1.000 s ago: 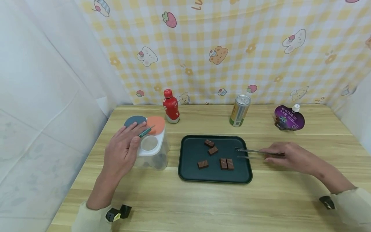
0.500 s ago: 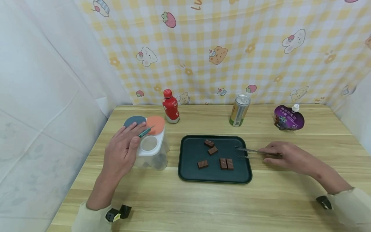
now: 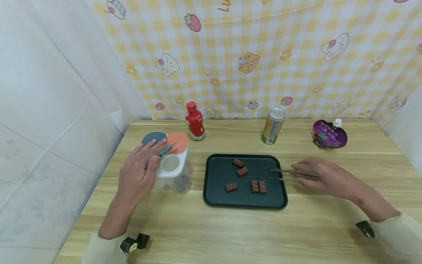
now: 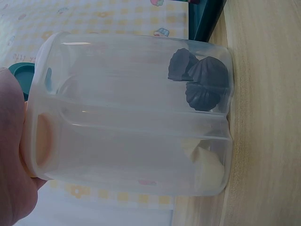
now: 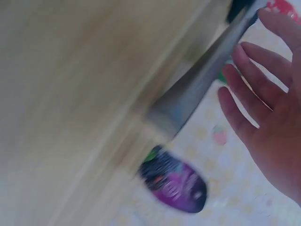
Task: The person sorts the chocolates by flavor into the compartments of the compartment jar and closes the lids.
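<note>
From the head view, we are resting our left hand (image 3: 140,172) on top of the clear container (image 3: 173,174), fingers lying straight across its white lid beside the grey and orange flaps; it is not curling round anything. The container is standing just left of the dark tray (image 3: 244,201). Our right hand (image 3: 324,176) is hovering just right of the tray with fingers spread and relaxed, above the metal tongs (image 3: 287,174), whose tips are reaching over the tray's right rim. We cannot tell whether the hand is touching them. Five chocolate pieces (image 3: 257,186) are lying on the tray. Behind the tray are standing a red bottle (image 3: 195,121), a can (image 3: 273,125) and, further right, a purple pouch (image 3: 329,135).

From the left wrist view, we are seeing the container (image 4: 136,113) side-on against our palm (image 4: 14,155), with dark pieces (image 4: 200,80) in one compartment and pale ones in the other.

From the right wrist view, which is blurred, our fingers (image 5: 249,103) are stretched open just beside the tongs (image 5: 197,89), not gripping them; the pouch (image 5: 176,181) is lying beyond.
</note>
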Demonstrator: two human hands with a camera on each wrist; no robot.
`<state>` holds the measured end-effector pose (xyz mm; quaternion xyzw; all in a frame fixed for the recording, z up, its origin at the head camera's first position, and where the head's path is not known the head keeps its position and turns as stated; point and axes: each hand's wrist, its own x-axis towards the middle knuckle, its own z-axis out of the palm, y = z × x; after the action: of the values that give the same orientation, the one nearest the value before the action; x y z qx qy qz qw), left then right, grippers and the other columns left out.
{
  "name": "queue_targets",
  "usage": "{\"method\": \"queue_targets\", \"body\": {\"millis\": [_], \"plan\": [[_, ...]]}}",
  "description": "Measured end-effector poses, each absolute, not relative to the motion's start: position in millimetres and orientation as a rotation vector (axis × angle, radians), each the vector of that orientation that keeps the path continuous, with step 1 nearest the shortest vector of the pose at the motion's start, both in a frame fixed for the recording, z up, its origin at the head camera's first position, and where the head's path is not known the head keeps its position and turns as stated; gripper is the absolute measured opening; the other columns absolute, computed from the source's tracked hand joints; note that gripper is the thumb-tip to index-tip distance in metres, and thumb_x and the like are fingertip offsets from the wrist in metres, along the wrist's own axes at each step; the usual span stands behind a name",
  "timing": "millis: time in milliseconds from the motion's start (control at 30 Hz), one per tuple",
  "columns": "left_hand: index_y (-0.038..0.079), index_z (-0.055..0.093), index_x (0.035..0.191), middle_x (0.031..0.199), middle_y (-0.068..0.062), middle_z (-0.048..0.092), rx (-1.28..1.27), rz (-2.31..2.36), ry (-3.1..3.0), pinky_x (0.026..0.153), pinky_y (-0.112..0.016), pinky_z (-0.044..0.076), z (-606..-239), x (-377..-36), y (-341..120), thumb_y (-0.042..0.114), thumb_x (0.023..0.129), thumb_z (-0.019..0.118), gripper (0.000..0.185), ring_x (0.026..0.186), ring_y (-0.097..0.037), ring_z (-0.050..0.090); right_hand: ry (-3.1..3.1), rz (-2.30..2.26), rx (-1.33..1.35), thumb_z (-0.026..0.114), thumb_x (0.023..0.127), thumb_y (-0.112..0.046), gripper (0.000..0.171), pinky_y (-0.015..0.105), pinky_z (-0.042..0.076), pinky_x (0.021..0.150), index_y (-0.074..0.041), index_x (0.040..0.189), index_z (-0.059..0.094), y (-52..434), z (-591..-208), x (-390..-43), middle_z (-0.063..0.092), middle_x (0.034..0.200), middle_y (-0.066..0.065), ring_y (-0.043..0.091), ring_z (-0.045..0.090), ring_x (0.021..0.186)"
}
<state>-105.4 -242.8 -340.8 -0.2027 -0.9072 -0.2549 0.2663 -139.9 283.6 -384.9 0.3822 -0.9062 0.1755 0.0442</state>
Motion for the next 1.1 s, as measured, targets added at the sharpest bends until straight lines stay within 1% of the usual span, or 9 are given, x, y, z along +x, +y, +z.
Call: {"method": "queue_targets", "body": {"millis": [100, 300, 467, 567, 700, 800, 900, 1100], "plan": [[0.009, 0.066, 0.14, 0.139, -0.004, 0.064, -0.55, -0.69, -2.448, 0.118, -0.052, 0.031, -340.2, -105.4, -242.5, 0.038, 0.112, 0.037, 0.049, 0.135, -0.031, 0.054, -2.692, 0.552, 1.177, 0.082, 0.088, -0.014, 0.039, 0.049, 0.059, 0.083, -0.005, 0.126, 0.074, 264.0, -374.8, -139.8, 0.071, 0.121, 0.007, 0.027, 0.067, 0.109], [0.009, 0.066, 0.14, 0.14, -0.004, 0.064, -0.559, -0.694, -2.444, 0.118, -0.053, 0.031, -339.5, -105.9, -242.4, 0.04, 0.112, 0.036, 0.051, 0.135, -0.031, 0.054, -2.582, 0.749, 1.232, 0.073, 0.097, -0.013, 0.037, 0.049, 0.057, 0.089, -0.011, 0.133, 0.07, 208.3, -354.2, -146.1, 0.069, 0.127, 0.004, 0.023, 0.066, 0.117], [0.011, 0.067, 0.14, 0.141, -0.003, 0.063, -0.566, -0.694, -2.464, 0.119, -0.054, 0.03, -338.7, -107.1, -241.6, 0.037, 0.112, 0.038, 0.048, 0.137, -0.031, 0.053, -2.434, 0.955, 1.371, 0.069, 0.1, -0.014, 0.038, 0.046, 0.054, 0.098, -0.007, 0.137, 0.067, 147.9, -341.1, -157.1, 0.066, 0.135, 0.006, 0.022, 0.063, 0.124], [0.011, 0.067, 0.139, 0.141, -0.003, 0.063, -0.559, -0.697, -2.458, 0.118, -0.054, 0.03, -339.8, -106.4, -241.7, 0.04, 0.112, 0.037, 0.05, 0.136, -0.031, 0.053, -2.366, 1.058, 1.447, 0.066, 0.103, -0.016, 0.041, 0.043, 0.049, 0.105, -0.006, 0.142, 0.062, 108.9, -335.7, -164.3, 0.062, 0.141, 0.007, 0.02, 0.058, 0.13], [0.011, 0.067, 0.139, 0.14, -0.003, 0.063, -0.567, -0.683, -2.447, 0.118, -0.054, 0.031, -340.4, -106.4, -244.0, 0.043, 0.112, 0.035, 0.053, 0.135, -0.032, 0.054, -2.317, 1.152, 1.503, 0.064, 0.104, -0.019, 0.046, 0.039, 0.044, 0.11, -0.006, 0.147, 0.057, 62.2, -329.4, -172.3, 0.058, 0.147, 0.007, 0.017, 0.053, 0.135], [0.011, 0.068, 0.138, 0.141, -0.004, 0.063, -0.573, -0.679, -2.452, 0.118, -0.055, 0.03, -340.8, -106.5, -243.1, 0.04, 0.112, 0.036, 0.051, 0.136, -0.032, 0.054, -2.248, 1.201, 1.529, 0.064, 0.104, -0.017, 0.044, 0.037, 0.043, 0.111, -0.004, 0.146, 0.058, 38.3, -325.5, -176.0, 0.059, 0.145, 0.008, 0.016, 0.053, 0.135], [0.011, 0.068, 0.138, 0.141, -0.004, 0.063, -0.569, -0.674, -2.46, 0.117, -0.057, 0.031, -340.2, -106.5, -242.3, 0.039, 0.112, 0.036, 0.05, 0.135, -0.032, 0.054, -2.158, 1.25, 1.543, 0.065, 0.102, -0.013, 0.04, 0.033, 0.044, 0.11, -0.001, 0.14, 0.063, 21.0, -324.2, -178.1, 0.063, 0.141, 0.01, 0.015, 0.055, 0.133], [0.01, 0.068, 0.138, 0.142, -0.005, 0.062, -0.562, -0.667, -2.479, 0.117, -0.058, 0.03, -339.4, -104.9, -242.3, 0.039, 0.112, 0.036, 0.05, 0.136, -0.033, 0.053, -2.076, 1.336, 1.593, 0.068, 0.099, -0.007, 0.036, 0.029, 0.046, 0.107, 0.001, 0.134, 0.067, 3.4, -323.8, -180.2, 0.066, 0.136, 0.013, 0.016, 0.058, 0.13]]}}
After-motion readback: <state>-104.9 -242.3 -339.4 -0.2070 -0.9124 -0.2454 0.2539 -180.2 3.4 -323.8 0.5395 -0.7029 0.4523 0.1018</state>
